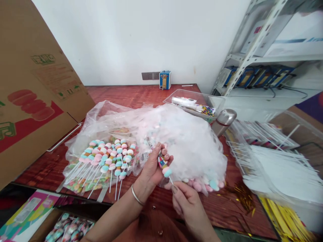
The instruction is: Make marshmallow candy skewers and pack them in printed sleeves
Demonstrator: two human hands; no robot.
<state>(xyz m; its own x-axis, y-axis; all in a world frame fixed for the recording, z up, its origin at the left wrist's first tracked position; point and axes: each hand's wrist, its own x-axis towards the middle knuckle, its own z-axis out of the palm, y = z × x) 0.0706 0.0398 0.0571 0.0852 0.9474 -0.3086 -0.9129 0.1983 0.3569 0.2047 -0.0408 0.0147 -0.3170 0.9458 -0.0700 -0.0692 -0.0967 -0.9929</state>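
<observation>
My left hand (152,166) is closed around a marshmallow skewer (167,171), partly covered by a clear printed wrapper. Pink and light blue marshmallows show at its lower end. The thumb and fingers of my right hand (186,201) pinch the skewer's white stick just below the candy. Left of my hands, a pile of other marshmallow skewers (111,156) lies on a clear bag of small colourful candies (82,185). Beyond my hands spreads a large clear plastic bag (194,144), with loose pink, white and blue marshmallows (202,185) at its near edge.
A large cardboard box (37,77) stands left. Behind the bag are a clear plastic tub (196,97) and a steel flask (223,121). White sticks (285,174) fill a container at right, near yellow ties (285,218). Below the table edge, a box holds wrapped candies (68,228).
</observation>
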